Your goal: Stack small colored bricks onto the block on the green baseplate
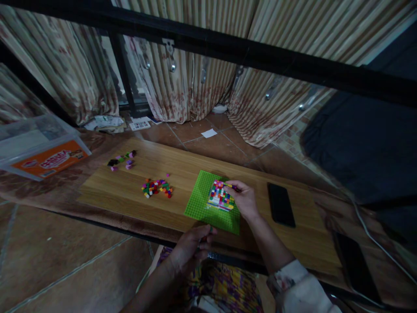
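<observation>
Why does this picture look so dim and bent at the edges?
Head view: the light is low and bluish, so the black phone is a featureless patch, while the green baseplate and colourful block build by the right hand read clearly. Head view again: the wide lens bows the black bar overhead and the edges of the wooden board, and the left hand looks soft.

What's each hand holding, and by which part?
The right hand pinches a small dark brick in its fingertips at the brick block. The left hand seems to pinch the green baseplate at its near edge.
</observation>
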The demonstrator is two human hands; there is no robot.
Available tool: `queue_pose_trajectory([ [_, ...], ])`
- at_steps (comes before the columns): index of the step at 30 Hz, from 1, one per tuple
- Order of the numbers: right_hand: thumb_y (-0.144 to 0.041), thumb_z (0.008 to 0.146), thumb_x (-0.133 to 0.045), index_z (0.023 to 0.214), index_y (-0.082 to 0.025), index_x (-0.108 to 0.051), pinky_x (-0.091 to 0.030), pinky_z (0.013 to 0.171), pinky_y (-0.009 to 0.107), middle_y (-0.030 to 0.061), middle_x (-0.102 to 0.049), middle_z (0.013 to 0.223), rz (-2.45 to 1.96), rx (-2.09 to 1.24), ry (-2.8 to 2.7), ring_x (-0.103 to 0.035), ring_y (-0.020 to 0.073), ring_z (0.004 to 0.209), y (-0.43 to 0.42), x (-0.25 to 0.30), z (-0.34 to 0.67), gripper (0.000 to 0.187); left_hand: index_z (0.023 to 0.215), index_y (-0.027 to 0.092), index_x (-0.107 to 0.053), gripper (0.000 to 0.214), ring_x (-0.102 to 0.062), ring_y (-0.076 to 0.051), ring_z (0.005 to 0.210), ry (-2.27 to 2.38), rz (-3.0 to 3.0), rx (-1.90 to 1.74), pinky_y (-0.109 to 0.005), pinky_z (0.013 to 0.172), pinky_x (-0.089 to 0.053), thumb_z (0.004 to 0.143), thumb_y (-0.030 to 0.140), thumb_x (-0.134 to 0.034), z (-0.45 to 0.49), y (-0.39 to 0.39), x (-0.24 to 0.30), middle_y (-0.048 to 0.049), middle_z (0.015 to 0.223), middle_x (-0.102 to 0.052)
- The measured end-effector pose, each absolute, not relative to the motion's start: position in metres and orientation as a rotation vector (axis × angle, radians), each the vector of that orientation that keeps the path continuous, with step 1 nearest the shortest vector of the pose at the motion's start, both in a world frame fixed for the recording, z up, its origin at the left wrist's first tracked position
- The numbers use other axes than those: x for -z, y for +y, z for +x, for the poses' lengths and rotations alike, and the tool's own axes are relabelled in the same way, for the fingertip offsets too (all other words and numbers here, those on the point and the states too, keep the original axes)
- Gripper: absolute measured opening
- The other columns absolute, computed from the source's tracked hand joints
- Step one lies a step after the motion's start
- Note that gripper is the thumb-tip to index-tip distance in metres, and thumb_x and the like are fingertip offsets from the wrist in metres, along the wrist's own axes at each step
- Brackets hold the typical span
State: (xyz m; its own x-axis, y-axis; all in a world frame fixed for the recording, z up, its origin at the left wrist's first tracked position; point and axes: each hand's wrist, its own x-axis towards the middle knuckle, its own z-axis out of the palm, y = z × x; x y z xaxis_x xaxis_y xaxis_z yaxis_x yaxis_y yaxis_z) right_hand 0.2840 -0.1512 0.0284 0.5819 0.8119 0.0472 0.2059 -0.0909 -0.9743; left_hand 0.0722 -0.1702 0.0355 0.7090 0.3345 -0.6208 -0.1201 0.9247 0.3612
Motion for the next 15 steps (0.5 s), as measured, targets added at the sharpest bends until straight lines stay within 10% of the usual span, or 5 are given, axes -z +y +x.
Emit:
queue_pose_trajectory([
  [15,-0.031,0.086,-0.055,0.092,-0.023,-0.068,-0.047,0.082,0.035,0.0049,-0.066,0.094,-1.659,-0.271,-1.195,-0.060,0.0192,0.091,-0.228,-0.064,0.236,0.016,0.085,0.010,-0.064,0.034,-0.024,0.000,0.043,0.761,0.355,-0.284,-0.014,0.036,-0.011,0.070,0.039,-0.071,0.077,-0.178,-0.046,0.0047,0.062,-0.041],
])
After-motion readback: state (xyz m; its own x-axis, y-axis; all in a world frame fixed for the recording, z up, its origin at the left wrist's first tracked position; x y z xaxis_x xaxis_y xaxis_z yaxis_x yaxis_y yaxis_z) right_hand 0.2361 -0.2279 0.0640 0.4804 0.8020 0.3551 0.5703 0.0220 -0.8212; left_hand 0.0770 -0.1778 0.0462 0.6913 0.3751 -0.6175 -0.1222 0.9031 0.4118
